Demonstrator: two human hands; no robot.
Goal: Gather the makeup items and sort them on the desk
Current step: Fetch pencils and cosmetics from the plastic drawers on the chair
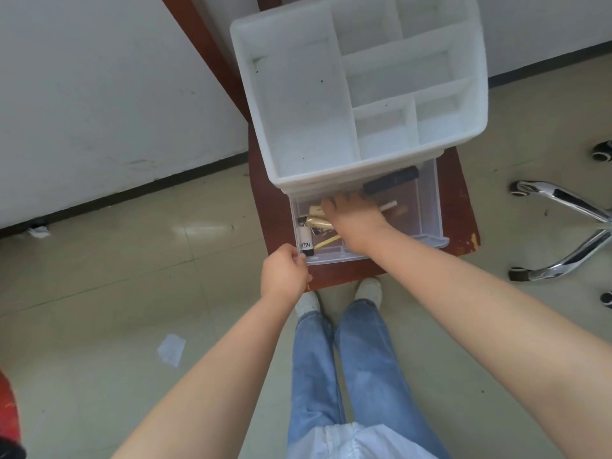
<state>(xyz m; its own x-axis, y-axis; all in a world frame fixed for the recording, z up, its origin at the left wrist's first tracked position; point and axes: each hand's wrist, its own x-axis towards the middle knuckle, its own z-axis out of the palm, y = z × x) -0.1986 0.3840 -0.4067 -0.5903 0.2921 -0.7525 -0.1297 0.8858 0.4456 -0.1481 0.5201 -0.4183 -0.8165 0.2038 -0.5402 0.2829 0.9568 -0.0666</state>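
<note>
1. Nearest to me are my blue denim jeans [334,366] and pale shoes [369,288], planted on the glossy beige floor tiles [99,293] at the edge of the reddish-brown wooden desk [458,207].
2. My left hand [284,274] is curled round the front left corner of the clear plastic drawer [430,207], thumb and fingers pinching its lip.
3. My right hand [352,217] reaches down into that pulled-out drawer, fingers bent over the makeup; whether they have closed on any piece I cannot tell.
4. Just left of my right fingers lies a gold metallic tube [319,222], and beside it a black-and-white labelled tube [305,238] against the drawer's left wall.
5. A thin yellow stick [326,241] lies near the drawer front; a long black case [390,180] sits at the back.
6. Above the drawer, the white plastic organiser with divided compartments [311,111] stands on the desk.
7. A chrome chair base [569,226] stands off to the right.
</note>
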